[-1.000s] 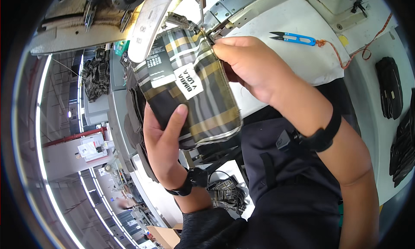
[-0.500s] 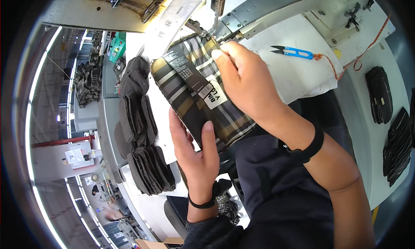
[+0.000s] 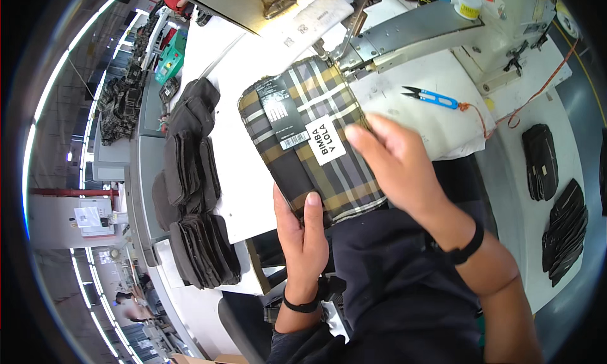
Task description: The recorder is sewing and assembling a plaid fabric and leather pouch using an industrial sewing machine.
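Observation:
A plaid fabric pouch piece (image 3: 344, 108) in brown, grey, black and white lies tilted over the white worktable, its far edge by the sewing machine's stitching point (image 3: 332, 60). A black printed label strip (image 3: 278, 114) and a white label (image 3: 327, 139) with black lettering show on its face. My left hand (image 3: 302, 237) grips the near left edge, thumb on top and fingers underneath. At the right edge, my right hand (image 3: 404, 168) pinches the fabric between thumb and fingers. Blue-handled thread snips (image 3: 436, 97), tied to an orange cord, lie right of the pouch.
Stacks of dark grey fabric pieces (image 3: 183, 168) stand along the left. More dark pieces (image 3: 563, 231) lie on the surface at far right. The machine's metal arm (image 3: 417, 38) crosses behind the pouch, with a small white container (image 3: 468, 7) beyond it.
The pouch has come away slightly from the machine and lies flatter, showing more of its face and white label. My right hand has slid down along its right edge.

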{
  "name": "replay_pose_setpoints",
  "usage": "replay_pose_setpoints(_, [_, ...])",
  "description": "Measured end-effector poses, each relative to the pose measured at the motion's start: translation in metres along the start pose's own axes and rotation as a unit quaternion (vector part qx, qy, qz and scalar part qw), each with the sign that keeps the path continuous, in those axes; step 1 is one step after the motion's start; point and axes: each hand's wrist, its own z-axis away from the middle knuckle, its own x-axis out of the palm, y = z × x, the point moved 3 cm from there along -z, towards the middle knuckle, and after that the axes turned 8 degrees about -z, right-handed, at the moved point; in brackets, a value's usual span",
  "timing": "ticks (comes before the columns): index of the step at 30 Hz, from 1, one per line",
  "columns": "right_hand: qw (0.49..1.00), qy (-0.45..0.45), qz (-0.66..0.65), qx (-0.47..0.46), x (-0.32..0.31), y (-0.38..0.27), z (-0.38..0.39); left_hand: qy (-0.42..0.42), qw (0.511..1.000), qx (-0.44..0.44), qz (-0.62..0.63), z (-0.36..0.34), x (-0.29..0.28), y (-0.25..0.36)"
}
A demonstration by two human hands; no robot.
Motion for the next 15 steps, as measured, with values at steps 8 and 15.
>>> replay_pose_setpoints(8, [0.994,0.01,-0.068,0.087,-0.012,-0.028,0.031,0.02,0.999,0.009,0.025,0.013,0.003,0.012])
replay_pose_setpoints(15, [0.994,0.018,-0.08,0.069,-0.01,-0.02,0.012,0.021,0.999,0.017,0.046,-0.011,0.009,0.011])
